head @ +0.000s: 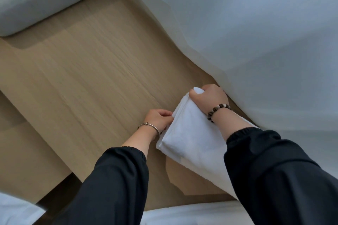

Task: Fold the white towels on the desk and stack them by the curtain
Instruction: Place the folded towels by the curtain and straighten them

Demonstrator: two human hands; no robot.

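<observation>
Folded white towel (190, 139) sits right of centre over the wooden tabletop (87, 78), its far end just beside the sheer curtain (256, 42). Left hand (161, 118) pinches its left edge; right hand (208, 97) grips its far corner. Judged step: placing the towel by the curtain. Next move calls for laying it flat, squaring edges and releasing. More white cloth (192, 213) lies at bottom edge.
</observation>
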